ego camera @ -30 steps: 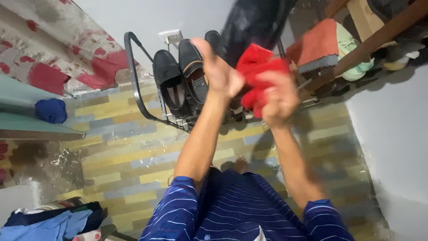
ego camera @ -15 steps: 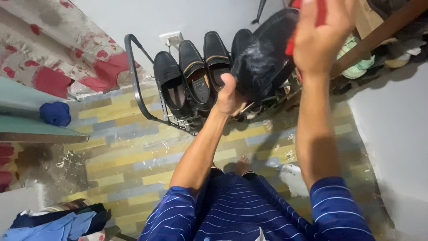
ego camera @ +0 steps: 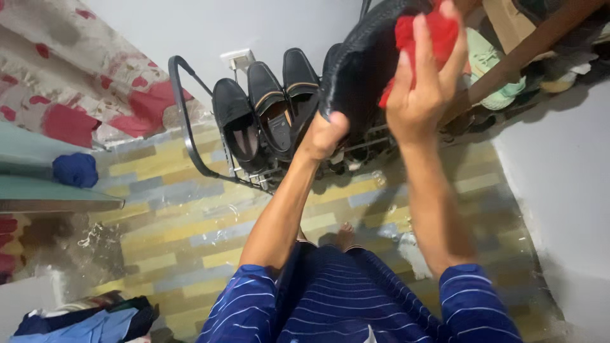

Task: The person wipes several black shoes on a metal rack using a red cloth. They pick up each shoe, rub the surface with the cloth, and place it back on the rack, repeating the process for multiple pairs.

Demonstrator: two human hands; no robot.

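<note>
The left hand is closed around the lower end of a black leather shoe, which rises from it toward one o'clock. The right hand, at three o'clock of the shoe, presses a red cloth against its upper side, fingers curled over the cloth. At nine o'clock of the left hand, three dark loafers stand on a black metal rack.
</note>
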